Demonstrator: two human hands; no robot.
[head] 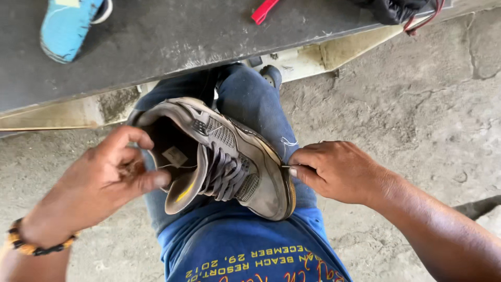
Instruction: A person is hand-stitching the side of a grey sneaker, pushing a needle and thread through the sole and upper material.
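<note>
A worn grey high-top sneaker (229, 156) with grey laces lies on my lap, over my jeans-clad legs, its opening turned to the left. My left hand (104, 183) hovers at the shoe's opening, thumb and fingers pinched together, with a thin pale thread running from it toward the shoe. My right hand (339, 169) sits at the sole's edge on the right side of the sneaker, fingers pinched on a small needle-like tool (286, 167) that meets the sole. A beaded bracelet (31, 245) circles my left wrist.
A dark low board (172, 36) spans the top, carrying a light blue shoe (68, 26), a red object (263, 10) and a black bag (394, 9). Rough concrete floor (417, 104) spreads right. A dark edge (477, 206) shows at the right.
</note>
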